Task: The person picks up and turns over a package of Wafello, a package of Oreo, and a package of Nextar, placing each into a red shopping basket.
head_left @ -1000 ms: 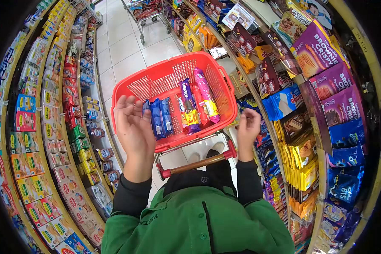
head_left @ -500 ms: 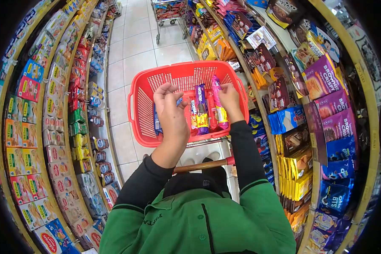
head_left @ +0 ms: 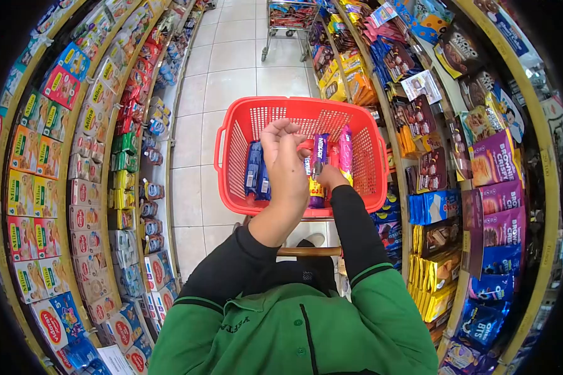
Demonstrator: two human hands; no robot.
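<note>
A red plastic basket (head_left: 233,134) stands in front of me with several wrapped snack packs in it. My left hand (head_left: 285,165) hovers over its middle, fingers loosely curled and apart, holding nothing. Inside, my right hand (head_left: 334,177) is closed at a purple and yellow snack pack (head_left: 321,147); its fingertips are partly hidden. A pink snack pack (head_left: 346,147) leans upright to the right of that hand. Dark blue packs (head_left: 254,169) lie at the basket's left side. A red pack is partly covered between the hands.
Shelves of boxed goods (head_left: 25,194) line the left side. On the right are shelves of snack bags (head_left: 497,150). A wooden bar (head_left: 309,251) runs between me and the basket. Another metal cart (head_left: 291,25) stands farther up the tiled aisle (head_left: 222,81).
My right hand has let go of the pink pack and moved left and down to the purple one. The view has shifted, so the basket sits farther right in it.
</note>
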